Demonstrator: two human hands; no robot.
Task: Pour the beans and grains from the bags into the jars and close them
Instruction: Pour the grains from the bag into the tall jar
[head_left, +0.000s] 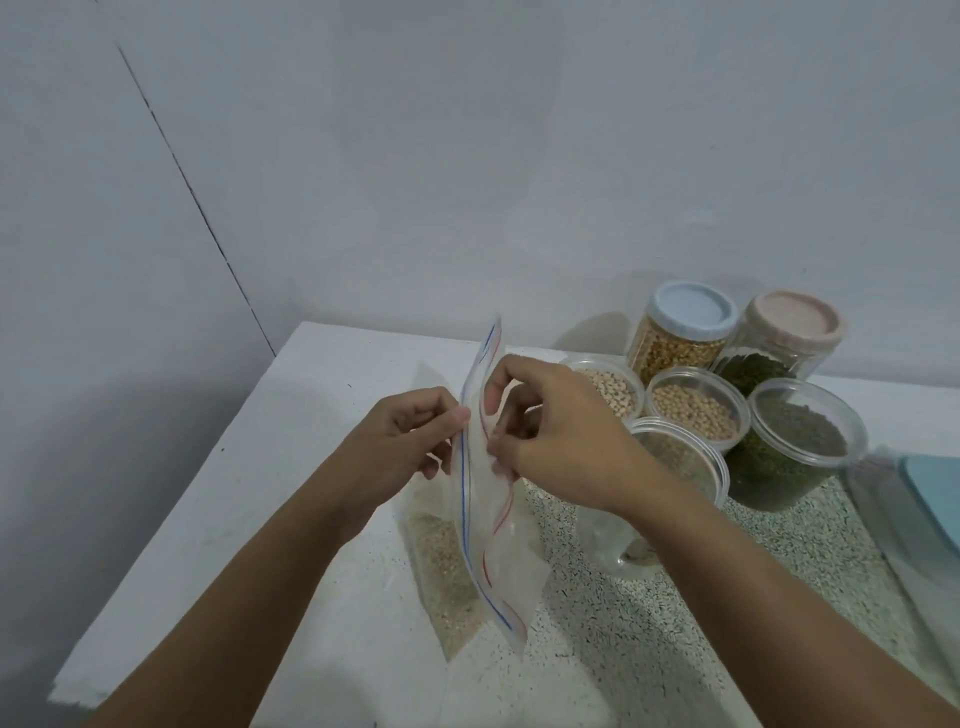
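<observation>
A clear zip bag (491, 540) with blue and red seal lines stands on the counter with pale grain at its bottom. My left hand (410, 441) pinches one side of its mouth. My right hand (550, 431) pinches the other side, and the two sides are slightly apart. Behind my right forearm stands an open clear jar (680, 457) that looks nearly empty. Further back, open jars hold pale beans (613, 389), tan beans (693, 408) and green grains (800, 436). Two lidded jars stand at the back: a blue-lidded one (685, 322) and a pink-lidded one (789, 327).
The speckled counter (649, 639) has a white ledge (234, 509) on the left and meets the wall behind. A clear container with a blue lid (924, 499) sits at the right edge.
</observation>
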